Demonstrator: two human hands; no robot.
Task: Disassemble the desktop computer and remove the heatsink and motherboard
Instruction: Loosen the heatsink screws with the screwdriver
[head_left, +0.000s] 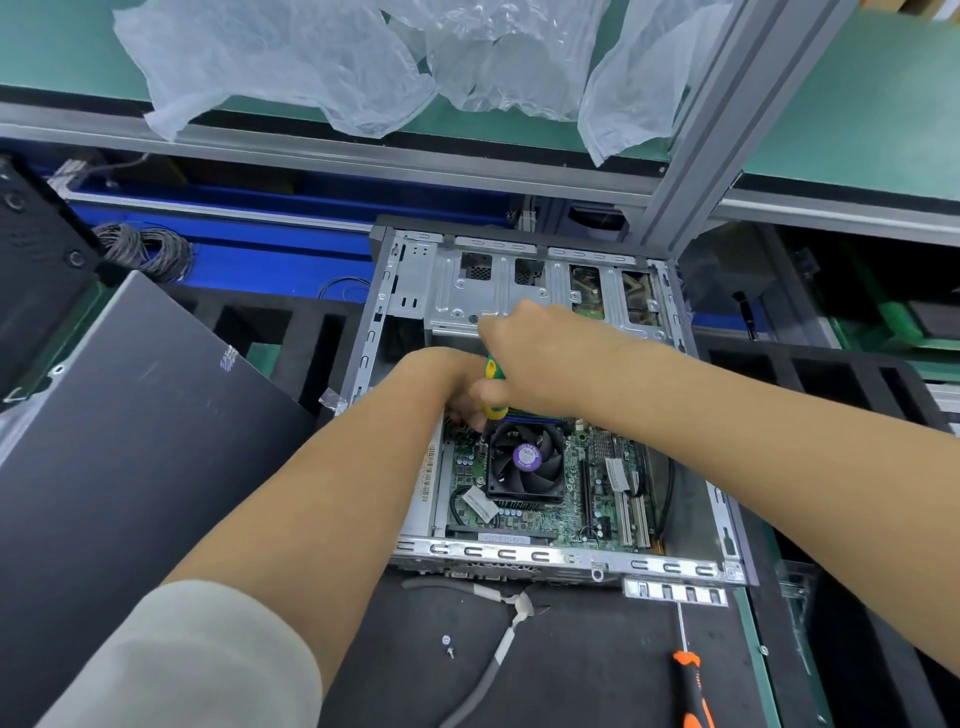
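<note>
An open desktop case (722, 514) lies on the bench with its green motherboard (597, 488) exposed. A black fan with a purple label sits on the heatsink (524, 462) in the middle of the board. My right hand (540, 353) grips a green and yellow screwdriver (494, 387), held upright at the heatsink's far left corner. My left hand (447, 384) sits just beside it, fingers curled down around the screwdriver's shaft near the tip; the tip itself is hidden.
The black side panel (130, 467) leans at the left. In front of the case lie pliers (498, 603), a loose screw (448, 644) and an orange-handled screwdriver (693, 686). Plastic bags (363, 57) hang over the upper shelf. An aluminium post (696, 130) stands behind the case.
</note>
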